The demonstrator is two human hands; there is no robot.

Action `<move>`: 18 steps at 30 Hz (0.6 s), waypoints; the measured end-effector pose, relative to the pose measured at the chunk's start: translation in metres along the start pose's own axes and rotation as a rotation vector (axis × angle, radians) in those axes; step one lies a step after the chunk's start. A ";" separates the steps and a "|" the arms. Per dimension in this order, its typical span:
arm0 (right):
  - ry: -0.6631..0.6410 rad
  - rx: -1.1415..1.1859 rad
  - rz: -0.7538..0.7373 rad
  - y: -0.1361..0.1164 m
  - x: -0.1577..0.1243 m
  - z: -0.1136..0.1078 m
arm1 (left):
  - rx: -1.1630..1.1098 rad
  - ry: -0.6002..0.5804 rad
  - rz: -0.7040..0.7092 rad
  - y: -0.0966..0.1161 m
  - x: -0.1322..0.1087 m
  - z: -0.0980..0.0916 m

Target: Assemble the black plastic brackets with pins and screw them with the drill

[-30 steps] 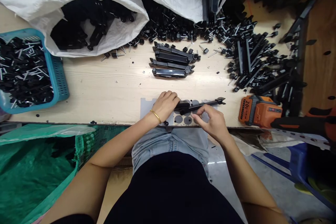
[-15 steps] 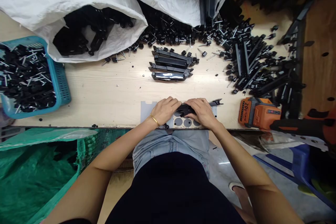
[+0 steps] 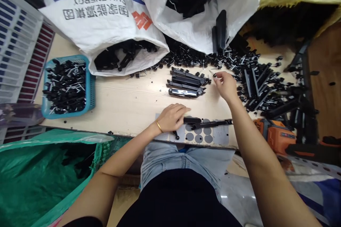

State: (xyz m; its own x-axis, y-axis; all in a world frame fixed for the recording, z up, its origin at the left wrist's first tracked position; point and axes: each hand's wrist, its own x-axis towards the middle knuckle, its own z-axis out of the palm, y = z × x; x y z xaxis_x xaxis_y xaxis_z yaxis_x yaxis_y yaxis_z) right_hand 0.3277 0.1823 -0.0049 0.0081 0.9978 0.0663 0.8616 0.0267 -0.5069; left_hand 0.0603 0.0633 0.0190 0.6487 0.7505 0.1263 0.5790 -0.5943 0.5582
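Note:
My left hand, with a gold bangle at its wrist, is closed around the left end of a black plastic bar near the table's front edge. A small black round-ended piece sticks out below this hand. Farther back, my right hand pinches a black-headed screw, its metal shank pointing up and left. Another long black bar with a forked end lies between the hands on a grey sheet with round spots. A row of black bars lies left of my right hand.
A blue basket full of black-headed screws stands left. White sacks line the back, with loose screws before them. Black parts pile up at right, near an orange tool battery. A green sack hangs below left.
My right hand has left the bar at the front and moved back to the loose screws, where it now pinches one. My left hand stays at the front. The camera view has shifted.

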 end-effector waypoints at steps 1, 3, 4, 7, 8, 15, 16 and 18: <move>-0.002 -0.022 0.001 0.002 0.014 0.006 | 0.012 0.058 -0.072 -0.013 0.001 -0.009; -0.003 -0.050 0.004 0.005 0.031 0.014 | 0.055 0.178 -0.279 -0.050 0.006 -0.030; 0.000 -0.057 0.011 0.008 0.035 0.016 | 0.081 0.235 -0.400 -0.072 0.009 -0.043; 0.060 -0.047 0.038 0.016 0.037 0.016 | 0.246 0.457 -0.784 -0.139 0.015 -0.082; 0.089 -0.038 0.024 0.018 0.037 0.015 | 0.295 0.504 -0.890 -0.157 0.016 -0.093; 0.032 -0.015 -0.001 0.005 0.052 0.027 | 0.384 0.436 -0.949 -0.182 0.022 -0.109; 0.027 -0.013 0.009 0.004 0.054 0.029 | 0.382 0.421 -0.902 -0.176 0.026 -0.105; 0.029 -0.005 0.007 0.002 0.055 0.029 | 0.354 0.336 -0.744 -0.164 0.036 -0.094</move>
State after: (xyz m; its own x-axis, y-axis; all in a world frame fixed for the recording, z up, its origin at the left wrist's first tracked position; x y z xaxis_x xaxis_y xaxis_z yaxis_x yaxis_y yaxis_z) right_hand 0.3154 0.2388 -0.0268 0.0285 0.9957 0.0879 0.8640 0.0197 -0.5031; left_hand -0.0578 0.2145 0.0094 -0.1033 0.9899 0.0970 0.9475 0.0683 0.3124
